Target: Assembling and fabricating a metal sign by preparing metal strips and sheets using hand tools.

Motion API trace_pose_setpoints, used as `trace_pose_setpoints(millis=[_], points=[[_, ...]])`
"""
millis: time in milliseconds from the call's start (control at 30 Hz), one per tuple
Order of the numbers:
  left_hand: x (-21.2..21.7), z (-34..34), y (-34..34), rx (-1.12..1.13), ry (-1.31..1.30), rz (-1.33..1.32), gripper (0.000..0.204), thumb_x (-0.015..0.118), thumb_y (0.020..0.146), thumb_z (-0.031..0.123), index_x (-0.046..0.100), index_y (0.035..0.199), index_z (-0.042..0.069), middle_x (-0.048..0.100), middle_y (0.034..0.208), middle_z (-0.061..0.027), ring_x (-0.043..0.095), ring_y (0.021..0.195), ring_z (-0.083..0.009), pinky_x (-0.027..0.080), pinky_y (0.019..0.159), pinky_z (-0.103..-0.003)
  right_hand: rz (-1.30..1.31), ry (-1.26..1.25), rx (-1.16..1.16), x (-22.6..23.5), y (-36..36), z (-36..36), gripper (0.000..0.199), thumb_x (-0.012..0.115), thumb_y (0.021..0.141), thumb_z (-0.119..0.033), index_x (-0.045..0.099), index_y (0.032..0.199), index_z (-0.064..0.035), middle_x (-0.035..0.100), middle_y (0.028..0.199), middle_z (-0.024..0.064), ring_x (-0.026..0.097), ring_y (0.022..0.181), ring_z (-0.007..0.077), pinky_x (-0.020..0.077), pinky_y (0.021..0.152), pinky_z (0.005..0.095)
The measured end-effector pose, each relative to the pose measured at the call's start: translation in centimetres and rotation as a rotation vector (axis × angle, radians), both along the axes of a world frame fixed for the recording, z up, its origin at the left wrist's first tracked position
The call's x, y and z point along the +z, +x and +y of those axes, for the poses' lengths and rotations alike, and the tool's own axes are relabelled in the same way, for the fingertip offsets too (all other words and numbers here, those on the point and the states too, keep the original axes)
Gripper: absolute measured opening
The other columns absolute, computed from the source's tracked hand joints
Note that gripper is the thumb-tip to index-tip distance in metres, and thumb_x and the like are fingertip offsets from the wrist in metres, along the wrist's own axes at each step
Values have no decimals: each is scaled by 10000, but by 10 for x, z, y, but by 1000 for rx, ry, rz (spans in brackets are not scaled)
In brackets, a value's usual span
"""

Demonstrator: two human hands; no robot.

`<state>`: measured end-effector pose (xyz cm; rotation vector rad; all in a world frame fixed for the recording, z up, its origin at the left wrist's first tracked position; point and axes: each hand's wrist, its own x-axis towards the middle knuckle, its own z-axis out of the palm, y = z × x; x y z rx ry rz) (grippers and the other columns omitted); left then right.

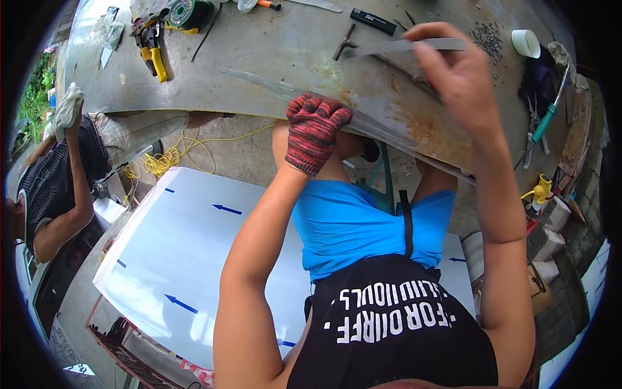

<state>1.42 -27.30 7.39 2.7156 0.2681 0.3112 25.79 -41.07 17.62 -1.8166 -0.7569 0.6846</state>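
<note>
My left hand (317, 133), in a red and black knit glove, is closed round long thin sheet-metal strips (259, 81) at the near edge of the metal table. The strips stick out on both sides of the fist and run slantwise along the edge. My bare right hand (450, 68) is raised over the table, its thumb and fingers pinching a thin flat grey strip (402, 47). Motion smears the strip's left end, so its exact kind is unclear. Below it lies a hammer (346, 42), and a long rusty rod (408, 72) stretches under the right hand.
The metal table (214, 91) holds yellow-handled snips (155, 61), a wire spool (184, 14), a black box (373, 21), small metal pieces (486, 42), a white tape roll (525, 43) and a green-handled tool (544, 123). Another person (65, 168) sits at left near yellow cord (165, 162).
</note>
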Motion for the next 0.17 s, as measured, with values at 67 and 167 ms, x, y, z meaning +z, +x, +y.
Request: trace_pose_setpoints(millis=[67,167], points=[[0,0,-1,-5,4,7,251,652,729,195,729,956,266,707,1032,21,646,1033,-243,427,1006,-482,18,-48,66,-8,-20,26,183,651,986,-166,715,1097,-36,606,714,-1,507,647,59,428,576,273],[-2,1,-1,-9,12,38,273,662,722,174,733,971,261,713,1054,17,649,1060,-239,422,1030,-490,42,-8,238,-18,-35,59,181,648,981,-174,715,1105,-61,620,697,18,514,608,126,436,571,318]])
